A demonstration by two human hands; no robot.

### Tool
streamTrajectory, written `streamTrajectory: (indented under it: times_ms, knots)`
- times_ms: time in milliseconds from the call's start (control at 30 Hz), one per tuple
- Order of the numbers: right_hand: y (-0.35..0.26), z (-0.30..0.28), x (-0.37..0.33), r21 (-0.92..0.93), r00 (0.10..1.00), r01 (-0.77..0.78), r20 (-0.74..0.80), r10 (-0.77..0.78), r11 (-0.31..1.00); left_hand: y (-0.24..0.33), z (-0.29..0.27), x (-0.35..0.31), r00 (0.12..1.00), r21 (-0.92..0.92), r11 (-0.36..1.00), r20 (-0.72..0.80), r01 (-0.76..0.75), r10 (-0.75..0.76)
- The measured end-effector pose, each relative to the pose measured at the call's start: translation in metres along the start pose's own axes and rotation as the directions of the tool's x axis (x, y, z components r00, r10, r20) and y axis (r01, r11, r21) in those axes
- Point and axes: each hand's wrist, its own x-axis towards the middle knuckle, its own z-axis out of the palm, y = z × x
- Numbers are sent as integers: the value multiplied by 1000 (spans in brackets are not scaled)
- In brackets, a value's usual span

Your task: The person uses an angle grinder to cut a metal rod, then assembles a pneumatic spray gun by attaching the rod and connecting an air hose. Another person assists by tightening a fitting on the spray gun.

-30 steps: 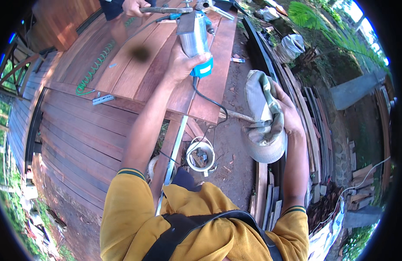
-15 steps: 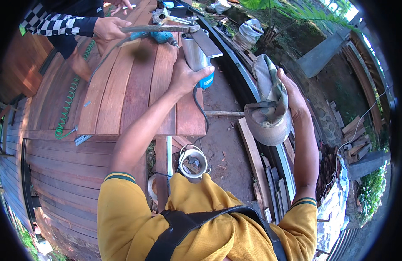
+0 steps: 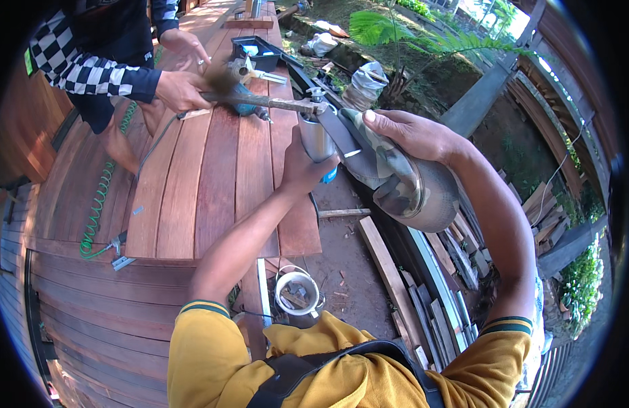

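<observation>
My left hand [image 3: 302, 163] is wrapped round an upended trim router [image 3: 318, 139], a silver cylinder with a teal lower end and a dark flat plate [image 3: 338, 136] on top. My right hand [image 3: 413, 134] grips a camouflage cap [image 3: 420, 197], thumb on top. The cap's upper edge lies against or very near the plate; I cannot tell which. From the left, a co-worker's hand [image 3: 180, 91] in a checkered sleeve holds a long-handled hammer [image 3: 280, 103], its head over the router's top.
Reddish planks [image 3: 219, 183] form the work surface, bearing a teal drill [image 3: 246, 107], a black tray [image 3: 263, 54] and a green coiled air hose [image 3: 100, 197]. A white bucket [image 3: 297, 292] with scraps stands below. Timber strips [image 3: 389, 272] lie right of it.
My right hand has brought the cap left and up to the router's plate. The view has shifted, showing more of the co-worker and far end. My left hand keeps its grip.
</observation>
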Motion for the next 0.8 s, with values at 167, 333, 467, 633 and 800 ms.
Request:
streamTrajectory:
  times_ms: [167,333,467,633,800]
  knots:
    - [-35,15,33,-573,997,66,14,-70,817,-5,5,-2,1000,25,999,-20,23,-22]
    - [-46,31,44,-645,996,42,-38,-87,763,-1,7,-1,999,45,998,-23,49,-48]
    - [-42,15,48,-707,988,123,21,-153,696,9,3,2,994,124,986,-20,110,-108]
    - [-28,-4,77,-719,982,173,71,-176,673,17,-1,5,984,231,958,19,167,-176]
    - [-6,3,88,-553,976,115,-92,-198,825,21,-8,5,966,341,909,11,238,-257]
